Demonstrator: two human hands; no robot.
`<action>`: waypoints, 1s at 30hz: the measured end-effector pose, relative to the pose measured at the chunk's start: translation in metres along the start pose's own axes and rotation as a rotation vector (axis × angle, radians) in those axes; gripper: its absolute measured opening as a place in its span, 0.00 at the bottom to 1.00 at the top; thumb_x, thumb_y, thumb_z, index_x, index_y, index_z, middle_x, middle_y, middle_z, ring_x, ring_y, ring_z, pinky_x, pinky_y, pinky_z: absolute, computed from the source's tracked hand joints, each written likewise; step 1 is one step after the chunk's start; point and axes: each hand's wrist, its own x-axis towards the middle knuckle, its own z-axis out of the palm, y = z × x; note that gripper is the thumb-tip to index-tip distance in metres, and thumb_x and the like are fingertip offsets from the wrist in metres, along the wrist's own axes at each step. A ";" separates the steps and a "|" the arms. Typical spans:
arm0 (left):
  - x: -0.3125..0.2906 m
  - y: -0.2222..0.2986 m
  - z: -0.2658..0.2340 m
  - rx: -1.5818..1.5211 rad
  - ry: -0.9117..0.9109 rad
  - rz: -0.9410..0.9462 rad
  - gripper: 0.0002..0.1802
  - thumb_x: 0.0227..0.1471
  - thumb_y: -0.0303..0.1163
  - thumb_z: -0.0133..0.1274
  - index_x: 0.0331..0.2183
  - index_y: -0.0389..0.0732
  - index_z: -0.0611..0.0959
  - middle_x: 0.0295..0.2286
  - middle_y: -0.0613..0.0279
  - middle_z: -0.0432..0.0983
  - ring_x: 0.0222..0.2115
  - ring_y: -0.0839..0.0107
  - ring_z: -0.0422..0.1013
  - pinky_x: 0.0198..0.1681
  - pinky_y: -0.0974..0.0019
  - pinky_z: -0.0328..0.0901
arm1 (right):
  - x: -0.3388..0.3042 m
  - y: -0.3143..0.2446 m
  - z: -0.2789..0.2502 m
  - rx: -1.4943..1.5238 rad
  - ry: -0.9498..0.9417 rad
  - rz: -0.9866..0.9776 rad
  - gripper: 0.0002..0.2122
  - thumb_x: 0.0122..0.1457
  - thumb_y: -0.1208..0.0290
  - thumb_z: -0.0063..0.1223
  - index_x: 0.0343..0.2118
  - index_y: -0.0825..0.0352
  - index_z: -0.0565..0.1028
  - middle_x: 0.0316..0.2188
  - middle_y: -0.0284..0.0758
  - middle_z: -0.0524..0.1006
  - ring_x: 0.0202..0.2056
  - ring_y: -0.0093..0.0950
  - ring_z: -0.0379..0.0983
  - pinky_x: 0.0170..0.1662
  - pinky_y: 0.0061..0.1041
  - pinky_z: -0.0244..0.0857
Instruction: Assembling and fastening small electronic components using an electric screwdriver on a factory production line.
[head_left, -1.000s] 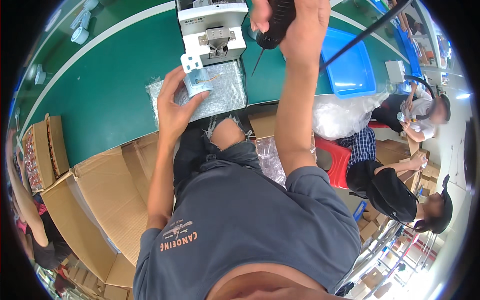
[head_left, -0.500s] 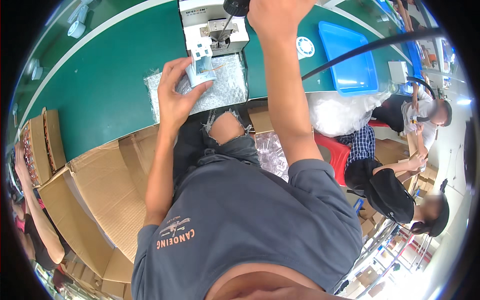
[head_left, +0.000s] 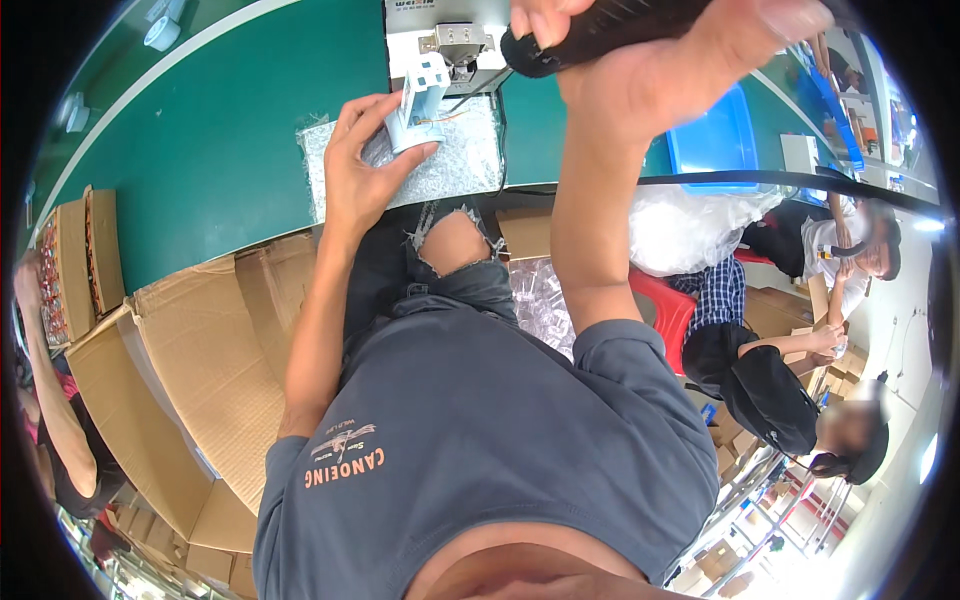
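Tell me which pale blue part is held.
The pale blue part in the left hand, over the bubble wrap; the others sit unheld, far left.

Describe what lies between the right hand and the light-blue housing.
In the head view, the black driver and its thin bit reach from the right hand toward the light-blue housing; tip contact is unclear.

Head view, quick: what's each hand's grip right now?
Left hand: closed on the pale blue plastic part, between thumb and fingers.
Right hand: closed around the black driver tool.
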 end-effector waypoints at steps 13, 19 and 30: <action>-0.002 0.000 -0.003 -0.023 -0.005 -0.028 0.34 0.39 0.29 0.75 0.50 0.35 0.84 0.47 0.57 0.75 0.46 0.67 0.75 0.52 0.66 0.69 | -0.017 0.006 -0.008 -0.803 -0.194 0.037 0.40 0.65 0.40 0.51 0.59 0.80 0.61 0.20 0.35 0.73 0.17 0.20 0.68 0.20 0.16 0.61; -0.002 -0.001 -0.004 -0.031 -0.010 -0.033 0.33 0.40 0.28 0.75 0.51 0.34 0.83 0.48 0.57 0.75 0.47 0.67 0.75 0.52 0.66 0.70 | -0.018 0.010 -0.007 -0.796 -0.215 0.035 0.39 0.66 0.42 0.50 0.59 0.80 0.60 0.20 0.35 0.73 0.18 0.20 0.69 0.21 0.15 0.62; -0.002 0.003 -0.004 -0.048 -0.009 -0.057 0.34 0.41 0.28 0.75 0.51 0.34 0.82 0.49 0.58 0.74 0.47 0.68 0.74 0.52 0.66 0.70 | -0.012 0.015 -0.025 -0.509 -0.219 0.188 0.35 0.66 0.50 0.53 0.61 0.79 0.58 0.21 0.40 0.74 0.17 0.24 0.70 0.20 0.19 0.64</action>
